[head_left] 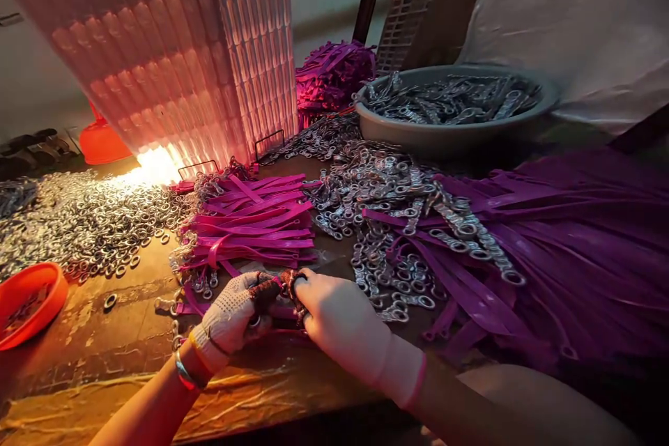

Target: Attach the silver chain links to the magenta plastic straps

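Where the gloved fingers meet: a small dark metal piece (299, 293), over the near worktop (130, 324), its details unclear.
Left hand (230, 313): fingers closed on its left side.
Right hand (348, 324): fingers pinching its right side.
Just beyond: magenta straps (256, 223).
Right: metal links (371, 181), purple straps (564, 244).
Far right: grey basin (449, 136).
Left: metal rings (99, 223), orange bowl (52, 303).

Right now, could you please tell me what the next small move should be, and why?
I would gently draw the right hand back a little while the left hand stays put: their fingertips meet over a bit of pink, hiding how it sits, so a clearer look seems wise before pressing or pulling.
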Demonstrator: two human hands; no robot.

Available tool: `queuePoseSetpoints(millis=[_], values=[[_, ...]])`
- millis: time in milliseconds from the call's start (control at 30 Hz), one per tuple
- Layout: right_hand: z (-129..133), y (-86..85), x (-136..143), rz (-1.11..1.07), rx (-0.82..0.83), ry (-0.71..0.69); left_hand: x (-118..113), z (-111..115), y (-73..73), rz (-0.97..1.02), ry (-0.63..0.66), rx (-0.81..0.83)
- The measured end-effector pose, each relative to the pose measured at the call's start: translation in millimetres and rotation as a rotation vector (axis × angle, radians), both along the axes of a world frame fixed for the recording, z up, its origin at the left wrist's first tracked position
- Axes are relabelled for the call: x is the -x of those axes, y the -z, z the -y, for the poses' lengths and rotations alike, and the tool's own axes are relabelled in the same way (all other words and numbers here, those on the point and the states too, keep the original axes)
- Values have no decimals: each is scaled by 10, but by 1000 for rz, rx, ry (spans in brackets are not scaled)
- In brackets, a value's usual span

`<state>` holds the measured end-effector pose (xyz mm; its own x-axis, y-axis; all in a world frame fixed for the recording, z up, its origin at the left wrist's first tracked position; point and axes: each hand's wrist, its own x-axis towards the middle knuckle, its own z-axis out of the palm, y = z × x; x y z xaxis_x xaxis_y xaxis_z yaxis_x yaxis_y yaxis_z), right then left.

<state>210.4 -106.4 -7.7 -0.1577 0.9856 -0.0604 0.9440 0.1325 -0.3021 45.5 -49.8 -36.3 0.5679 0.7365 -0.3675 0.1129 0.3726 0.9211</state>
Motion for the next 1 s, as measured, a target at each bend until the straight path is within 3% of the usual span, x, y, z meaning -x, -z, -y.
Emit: queuePoseSetpoints(millis=[100,233,300,367,500,700,867,1000], values=[[7,-23,23,57,28,17,-2,-18,-19,-48,60,-79],[17,5,18,36,30,71,-7,-51,-5,-202,120,-526],[18,30,11,31,35,102,-13,-58,38,-259,140,-643],[12,49,8,31,40,123,-14,-57,91,-254,137,-565],[-16,62,21,53,25,112,-13,-51,153,-142,99,-248],[-60,75,27,15,27,109,-72,-49,164,-204,107,-475],[-96,77,-44,-74,91,109,-68,-59,227,-166,106,-318],[-126,139,-56,23,235,127,-46,-21,242,-176,123,-356]])
